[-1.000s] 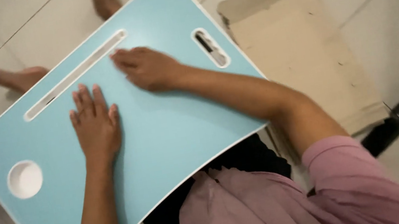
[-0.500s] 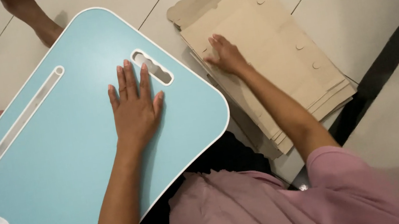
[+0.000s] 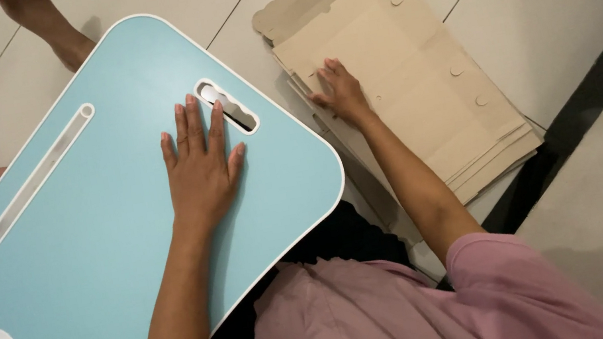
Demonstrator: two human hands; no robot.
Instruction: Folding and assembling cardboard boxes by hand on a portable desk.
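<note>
Two hands, a blue lap table and a pile of flat cardboard.

Head view: the left hand (image 3: pixel 201 169) lies flat and open on the light blue lap table (image 3: pixel 89 251), mid-frame, gripping nothing. The right hand (image 3: pixel 339 92) presses open fingers on the stack of flattened cardboard boxes (image 3: pixel 425 85), upper right, on the white tiled floor (image 3: pixel 557 0).

Smooth matt blue lap desk (image 3: pixel 89 251) — rough brown cardboard sheets (image 3: pixel 417 86).
</note>
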